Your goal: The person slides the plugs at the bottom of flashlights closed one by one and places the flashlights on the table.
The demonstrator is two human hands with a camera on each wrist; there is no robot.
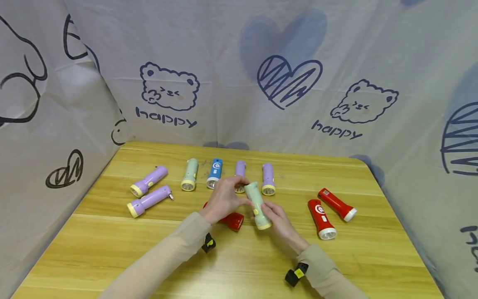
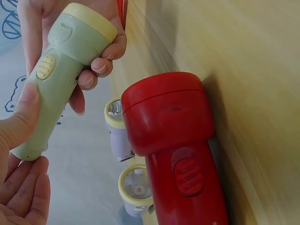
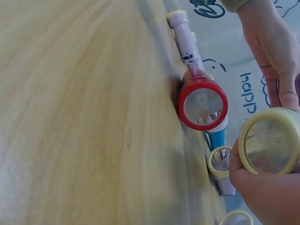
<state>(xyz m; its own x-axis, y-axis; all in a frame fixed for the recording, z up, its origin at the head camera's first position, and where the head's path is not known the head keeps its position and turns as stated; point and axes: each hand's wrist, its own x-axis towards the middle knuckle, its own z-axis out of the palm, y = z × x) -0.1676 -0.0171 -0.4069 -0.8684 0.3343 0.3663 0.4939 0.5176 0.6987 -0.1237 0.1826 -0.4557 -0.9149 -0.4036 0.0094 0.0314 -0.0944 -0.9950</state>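
Note:
Both hands hold a pale green flashlight (image 1: 257, 205) with a yellow rim, raised over the middle of the table and slightly tilted. Its tail lies between the thumb and fingers of my left hand (image 1: 225, 199). Around the head end curl the fingers of my right hand (image 1: 281, 224), plain in the left wrist view. The yellow switch (image 2: 46, 67) faces up there, and the lens (image 3: 269, 144) shows in the right wrist view. Below my left hand lies a red flashlight (image 1: 234, 221), partly hidden by it.
Two purple flashlights (image 1: 151, 201) lie at left. Along the back are another green flashlight (image 1: 190, 172), a blue flashlight (image 1: 215, 171) and two more purple flashlights (image 1: 268, 176), one partly behind my left hand. Two red flashlights with white rims (image 1: 319, 218) lie at right. Printed cloth (image 1: 231, 95) borders the table.

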